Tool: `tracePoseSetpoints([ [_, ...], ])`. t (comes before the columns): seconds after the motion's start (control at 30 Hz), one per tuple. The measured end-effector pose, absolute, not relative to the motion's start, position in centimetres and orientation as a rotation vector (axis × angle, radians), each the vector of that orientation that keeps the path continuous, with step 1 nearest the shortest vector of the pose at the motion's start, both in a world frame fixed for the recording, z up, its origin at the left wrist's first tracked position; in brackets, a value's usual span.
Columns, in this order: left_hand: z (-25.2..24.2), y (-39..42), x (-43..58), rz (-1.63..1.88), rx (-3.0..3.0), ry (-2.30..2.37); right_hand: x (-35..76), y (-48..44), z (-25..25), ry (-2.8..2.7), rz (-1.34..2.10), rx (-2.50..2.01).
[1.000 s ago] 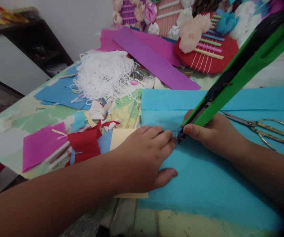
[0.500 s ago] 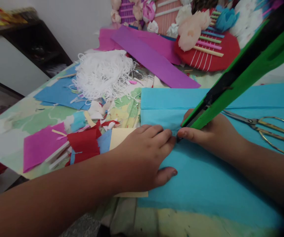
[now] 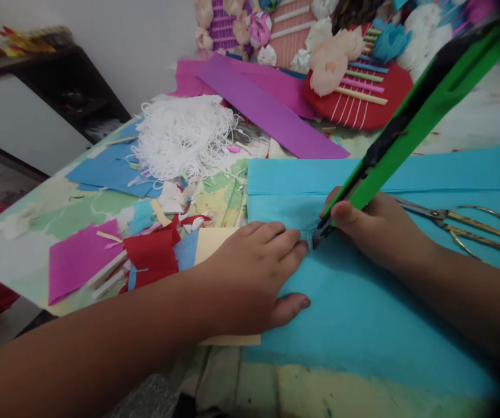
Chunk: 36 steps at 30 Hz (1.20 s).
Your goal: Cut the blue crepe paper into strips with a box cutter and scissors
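Your right hand grips green cutter; your left hand, 8 o'clock, open, on blue paper, thumb spread.

Scissors on the paper

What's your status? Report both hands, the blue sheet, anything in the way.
Left hand palm down, fingers on blue sheet. Right hand gripping green cutter, tip beside left fingers. Sheet spread out; scissors lie on it, clear of the tip.
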<state>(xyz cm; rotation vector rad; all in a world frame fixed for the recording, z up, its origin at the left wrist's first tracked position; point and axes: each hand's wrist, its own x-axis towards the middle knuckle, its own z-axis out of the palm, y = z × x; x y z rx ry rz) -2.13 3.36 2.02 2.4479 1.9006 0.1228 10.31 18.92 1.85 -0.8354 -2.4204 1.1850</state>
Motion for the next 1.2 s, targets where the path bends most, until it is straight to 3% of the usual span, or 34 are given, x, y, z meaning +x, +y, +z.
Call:
tracePoseSetpoints([
  [1.2,2.14,3.38,-2.13,0.109,2.416,1.899,10.17,18.72,2.20,-2.522,1.202,-0.711],
])
